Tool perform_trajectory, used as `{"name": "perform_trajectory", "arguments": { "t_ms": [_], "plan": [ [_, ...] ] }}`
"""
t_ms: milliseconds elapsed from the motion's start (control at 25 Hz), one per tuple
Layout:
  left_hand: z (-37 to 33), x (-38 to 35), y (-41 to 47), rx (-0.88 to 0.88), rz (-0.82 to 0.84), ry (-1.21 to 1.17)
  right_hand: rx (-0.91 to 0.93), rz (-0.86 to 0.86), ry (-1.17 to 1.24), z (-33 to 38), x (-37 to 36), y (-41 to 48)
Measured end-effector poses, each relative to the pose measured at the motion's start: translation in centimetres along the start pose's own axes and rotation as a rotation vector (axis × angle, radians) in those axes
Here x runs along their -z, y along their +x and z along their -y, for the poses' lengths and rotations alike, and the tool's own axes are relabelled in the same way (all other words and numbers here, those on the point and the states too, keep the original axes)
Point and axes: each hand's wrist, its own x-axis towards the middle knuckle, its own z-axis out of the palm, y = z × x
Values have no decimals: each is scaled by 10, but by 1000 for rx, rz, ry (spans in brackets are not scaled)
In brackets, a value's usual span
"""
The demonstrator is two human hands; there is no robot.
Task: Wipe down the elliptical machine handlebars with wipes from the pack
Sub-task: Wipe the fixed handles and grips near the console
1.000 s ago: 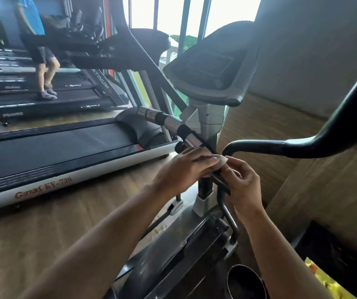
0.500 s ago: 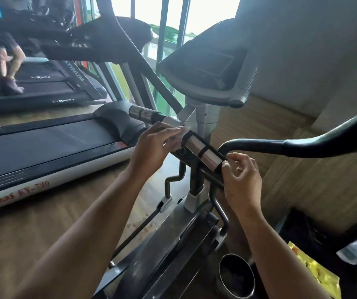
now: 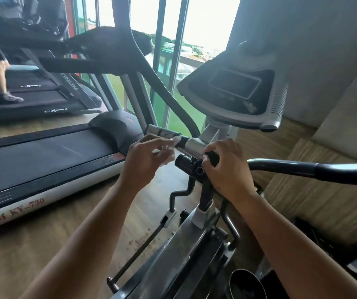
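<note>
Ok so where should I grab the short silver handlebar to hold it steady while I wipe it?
Probably its inner end by the post, as the right hand does now, wrapping over from above. The silver handlebar is a round bar reaching left, so that leaves its free end open for the left hand and the wipe.

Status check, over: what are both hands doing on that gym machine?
Left hand pinching white wipe against chrome handlebar. Right hand gripping bar's centre. Nothing blocking.

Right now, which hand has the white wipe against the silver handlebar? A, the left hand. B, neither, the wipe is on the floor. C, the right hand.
A: the left hand pinches the white wipe against the handlebar, while the right hand grips the bar's black centre.
</note>
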Motion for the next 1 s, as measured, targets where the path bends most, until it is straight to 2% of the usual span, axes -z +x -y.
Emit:
{"name": "perform_trajectory", "arguments": {
  "t_ms": [160,320,480,600,640,760,880,1000],
  "plan": [
    [30,14,15,123,-66,46,56,104,-143,15,-24,31],
    [51,14,34,148,-72,36,96,114,-230,22,-39,51],
    [60,-27,32,-122,30,127,69,91,-260,26,-48,57],
    [73,-31,35,-247,37,185,62,81,-252,27,-47,58],
    [84,-25,39,-246,34,207,64,87,-248,27,-47,58],
    [110,-9,48,-88,27,237,56,81,-260,28,-48,60],
    [97,-30,38,-294,-56,292,33,79,-284,28,-51,61],
    [84,-46,29,-359,0,252,8,70,-271,29,-51,59]
  ]
}}
